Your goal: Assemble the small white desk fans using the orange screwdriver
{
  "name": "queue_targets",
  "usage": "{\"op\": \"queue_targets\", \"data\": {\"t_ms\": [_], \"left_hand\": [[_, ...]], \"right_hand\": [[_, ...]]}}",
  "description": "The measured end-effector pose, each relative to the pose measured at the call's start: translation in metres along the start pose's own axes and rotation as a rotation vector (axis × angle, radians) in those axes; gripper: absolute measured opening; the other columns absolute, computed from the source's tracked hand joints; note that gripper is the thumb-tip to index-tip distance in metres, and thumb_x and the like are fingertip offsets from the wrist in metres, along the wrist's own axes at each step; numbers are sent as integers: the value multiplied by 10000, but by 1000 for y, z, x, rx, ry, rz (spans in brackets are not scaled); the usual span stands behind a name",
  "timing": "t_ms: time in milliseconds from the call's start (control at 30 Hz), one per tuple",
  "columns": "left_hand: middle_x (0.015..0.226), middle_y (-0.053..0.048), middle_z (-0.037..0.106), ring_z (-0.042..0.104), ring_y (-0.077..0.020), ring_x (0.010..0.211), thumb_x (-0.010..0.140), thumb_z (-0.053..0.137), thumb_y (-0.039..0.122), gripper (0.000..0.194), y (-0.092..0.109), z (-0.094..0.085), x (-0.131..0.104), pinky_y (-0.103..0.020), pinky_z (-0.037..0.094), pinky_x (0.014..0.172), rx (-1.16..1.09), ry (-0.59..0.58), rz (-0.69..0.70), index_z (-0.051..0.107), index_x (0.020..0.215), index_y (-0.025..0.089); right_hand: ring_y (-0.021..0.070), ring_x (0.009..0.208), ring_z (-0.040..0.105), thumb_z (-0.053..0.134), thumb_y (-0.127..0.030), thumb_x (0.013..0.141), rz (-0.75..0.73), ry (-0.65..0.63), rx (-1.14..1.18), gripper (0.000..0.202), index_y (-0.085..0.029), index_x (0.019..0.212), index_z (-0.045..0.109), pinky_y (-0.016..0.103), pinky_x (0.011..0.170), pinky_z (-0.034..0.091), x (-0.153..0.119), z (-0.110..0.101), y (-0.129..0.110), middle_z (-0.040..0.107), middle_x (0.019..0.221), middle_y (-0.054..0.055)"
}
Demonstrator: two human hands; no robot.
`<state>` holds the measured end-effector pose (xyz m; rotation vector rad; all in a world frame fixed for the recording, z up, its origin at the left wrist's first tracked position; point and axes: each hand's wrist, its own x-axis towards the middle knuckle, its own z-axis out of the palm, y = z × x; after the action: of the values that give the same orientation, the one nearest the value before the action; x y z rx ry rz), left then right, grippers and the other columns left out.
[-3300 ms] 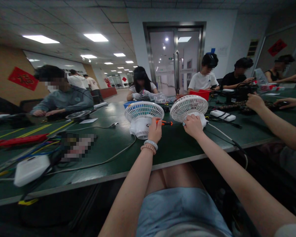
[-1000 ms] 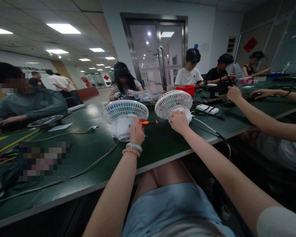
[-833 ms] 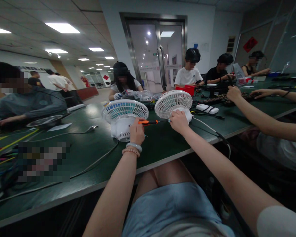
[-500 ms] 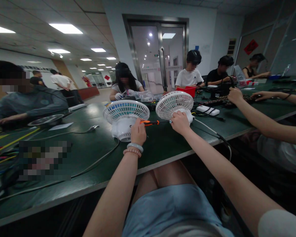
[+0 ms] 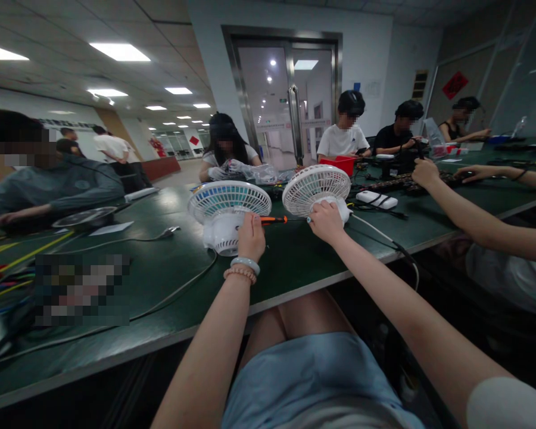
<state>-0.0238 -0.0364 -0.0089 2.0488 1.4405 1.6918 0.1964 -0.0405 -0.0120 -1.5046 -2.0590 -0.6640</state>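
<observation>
Counting two fans on the green table (image 5: 290, 262), both white and both near the front edge: the left fan (image 5: 226, 205) and the right fan (image 5: 317, 187), well apart from the table's left and right ends. Their round grilles face away and upward at a tilt, housings toward the front edge; a gap separates the housings. One screwdriver (image 5: 274, 220), with an orange-and-black handle, lies across that gap, roughly level, its thin shaft pointing at the right fan. Two hands engaged. The left hand (image 5: 251, 235) is closed around the rear of the handle, fingers wrapped, just in front of the left fan's housing; whether it touches that housing cannot be told. The right hand (image 5: 327, 221) lies over the right fan's housing, fingers bent and touching it; how far they close cannot be told, and the screwdriver's tip is hidden at the fingertips. Two bands on the left wrist: one smooth bracelet (image 5: 245, 262), one beaded bracelet (image 5: 240, 274). Behind the right fan, one red bin (image 5: 339, 162); right of that fan, one white box (image 5: 377, 199) with a black cord over it. One plug (image 5: 172, 230) lies left of the left fan, on a pale cord. Toward the table's left end, one shallow dish (image 5: 86, 218) and one white sheet (image 5: 111, 229). Near the right end, two hands of a co-worker (image 5: 426, 173), one raised, one low over dark parts.
</observation>
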Motion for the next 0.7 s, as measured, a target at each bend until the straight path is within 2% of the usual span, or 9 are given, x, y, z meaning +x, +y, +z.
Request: {"op": "queue_targets", "data": {"t_ms": [267, 467, 700], "left_hand": [[537, 19, 435, 436, -118, 434, 862, 287, 326, 227, 2, 1, 1, -254, 330, 431, -107, -63, -148, 466, 838, 188], [526, 20, 450, 450, -117, 472, 826, 336, 251, 180, 1, -2, 1, -251, 345, 477, -44, -36, -75, 502, 837, 182], [538, 25, 473, 465, -112, 497, 852, 346, 315, 213, 4, -4, 0, -236, 343, 494, -3, -34, -35, 516, 856, 186]], "right_hand": [[248, 957, 408, 429, -239, 829, -5, -2, 4, 271, -148, 864, 682, 392, 786, 261, 1, 0, 0, 587, 994, 122], [247, 950, 413, 431, -233, 829, -3, -2, -5, 264, -146, 856, 679, 387, 778, 267, 0, -1, -1, 588, 990, 121], [248, 942, 414, 436, -241, 823, -6, 8, -6, 258, -150, 840, 677, 389, 770, 263, 0, 1, -1, 591, 970, 114]]}}
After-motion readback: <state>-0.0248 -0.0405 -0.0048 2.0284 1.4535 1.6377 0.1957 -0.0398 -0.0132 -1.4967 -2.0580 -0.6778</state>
